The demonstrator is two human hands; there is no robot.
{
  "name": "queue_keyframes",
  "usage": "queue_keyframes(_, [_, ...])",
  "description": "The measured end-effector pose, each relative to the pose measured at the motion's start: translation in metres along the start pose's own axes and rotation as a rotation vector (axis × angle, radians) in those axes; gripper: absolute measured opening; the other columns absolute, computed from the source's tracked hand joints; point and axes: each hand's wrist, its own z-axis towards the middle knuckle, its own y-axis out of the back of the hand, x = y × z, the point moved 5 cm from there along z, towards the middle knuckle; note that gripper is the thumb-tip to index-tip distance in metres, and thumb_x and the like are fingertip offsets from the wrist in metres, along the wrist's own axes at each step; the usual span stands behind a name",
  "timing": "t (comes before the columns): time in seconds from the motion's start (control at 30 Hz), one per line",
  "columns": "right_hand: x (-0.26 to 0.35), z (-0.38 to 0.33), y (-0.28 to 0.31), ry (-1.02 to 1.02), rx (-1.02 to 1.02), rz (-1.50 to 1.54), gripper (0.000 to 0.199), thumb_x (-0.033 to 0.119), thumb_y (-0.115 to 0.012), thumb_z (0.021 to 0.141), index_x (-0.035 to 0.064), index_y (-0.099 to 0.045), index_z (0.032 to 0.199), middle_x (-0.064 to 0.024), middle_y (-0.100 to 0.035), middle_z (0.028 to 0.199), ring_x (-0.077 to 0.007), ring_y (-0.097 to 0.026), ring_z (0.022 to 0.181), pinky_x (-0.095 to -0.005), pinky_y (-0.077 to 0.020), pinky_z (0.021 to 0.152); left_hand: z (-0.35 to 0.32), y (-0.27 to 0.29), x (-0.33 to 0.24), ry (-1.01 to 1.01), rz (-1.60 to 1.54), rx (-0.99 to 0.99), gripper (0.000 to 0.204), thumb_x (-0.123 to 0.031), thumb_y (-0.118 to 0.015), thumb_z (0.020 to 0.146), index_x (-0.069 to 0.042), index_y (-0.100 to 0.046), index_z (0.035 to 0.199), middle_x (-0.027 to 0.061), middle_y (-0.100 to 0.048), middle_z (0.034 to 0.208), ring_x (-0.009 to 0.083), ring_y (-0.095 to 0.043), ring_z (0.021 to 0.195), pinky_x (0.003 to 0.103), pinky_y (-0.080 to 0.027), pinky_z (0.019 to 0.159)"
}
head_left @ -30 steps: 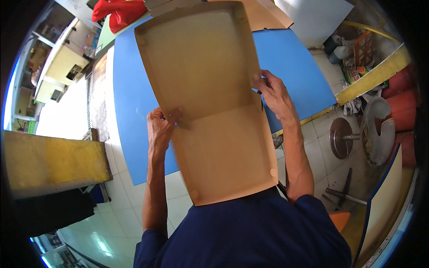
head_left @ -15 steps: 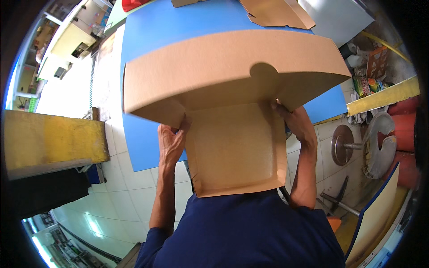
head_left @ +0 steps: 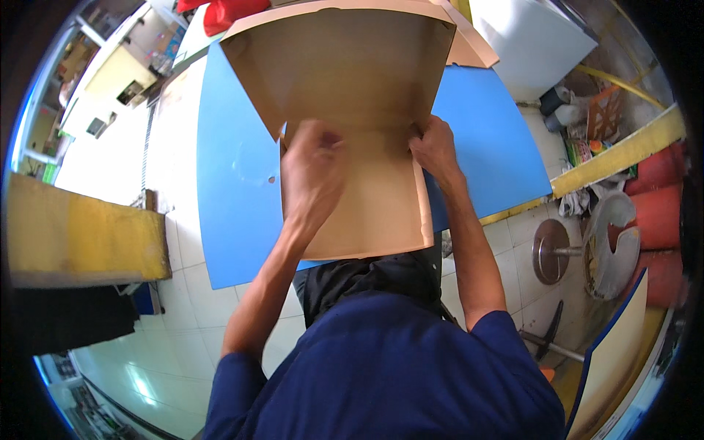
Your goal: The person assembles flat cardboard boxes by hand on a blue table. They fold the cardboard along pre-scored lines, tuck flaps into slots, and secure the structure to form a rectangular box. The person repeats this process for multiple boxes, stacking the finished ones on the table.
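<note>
Since the earlier frame, the large flap of the flat brown cardboard box point(head_left: 345, 95) is standing more upright and further from the camera, and both hands are now sitting higher, at the fold line, instead of at the lower side edges.

Seen from the head camera, the left hand point(head_left: 312, 172) is closing into a narrow grip and pressing on the cardboard near the left part of the fold; its fingers are curling over the material. The right hand point(head_left: 434, 150) is pinching the right edge of the same box at the fold, with fingers closed on the cardboard. The lower panel of the box is lying flat on the blue counter point(head_left: 235, 198), directly in front of the person, and the upper panel is rising from it at an angle. Beside the counter, on the left, a yellow block point(head_left: 81, 235) is standing on the white tiled floor point(head_left: 183, 293). On the right, a round metal stool point(head_left: 554, 253) is standing near a red container point(head_left: 660, 213).
</note>
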Motion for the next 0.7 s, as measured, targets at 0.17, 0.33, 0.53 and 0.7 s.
queue_keyframes(0.17, [-0.002,0.003,-0.01,0.106,0.03,0.231,0.027,0.014,-0.064,0.085,0.0016,-0.065,0.11,-0.0207,-0.07,0.099,-0.0356,-0.067,0.09,-0.0456,-0.052,0.078,0.061,-0.115,0.033,0.149,-0.12,0.509,0.037,-0.033,-0.069,0.089,0.0,-0.071,0.106,0.0133,-0.071,0.09,0.0243,-0.069,0.081,0.036,-0.056,0.075])
queue_keyframes(0.33, [-0.004,-0.012,-0.007,-0.01,0.239,0.503,0.032,0.022,-0.072,0.088,0.0029,-0.065,0.113,-0.0118,-0.069,0.094,-0.0191,-0.063,0.081,-0.0358,-0.0525,0.072,0.073,-0.133,0.047,0.28,-0.428,0.711,0.037,-0.029,-0.07,0.09,0.004,-0.069,0.108,0.0124,-0.071,0.095,0.0215,-0.069,0.086,0.034,-0.059,0.076])
queue_keyframes(0.53, [-0.016,-0.022,-0.001,-0.174,0.224,0.76,0.044,0.026,-0.077,0.085,0.0028,-0.063,0.121,-0.0091,-0.067,0.088,-0.0138,-0.059,0.071,-0.0303,-0.0499,0.058,0.084,-0.133,0.051,0.239,-0.372,0.746,0.032,-0.023,-0.074,0.085,0.003,-0.072,0.104,0.0115,-0.072,0.093,0.0192,-0.07,0.084,0.031,-0.059,0.076])
queue_keyframes(0.7, [-0.029,-0.02,-0.008,-0.267,0.024,0.821,0.023,0.008,-0.075,0.08,0.0068,-0.073,0.103,-0.0003,-0.064,0.073,-0.006,-0.05,0.054,-0.021,-0.0419,0.049,0.086,-0.131,0.041,0.199,-0.309,0.803,0.021,-0.005,-0.065,0.085,0.005,-0.07,0.103,0.0124,-0.071,0.095,0.0228,-0.07,0.086,0.033,-0.059,0.071])
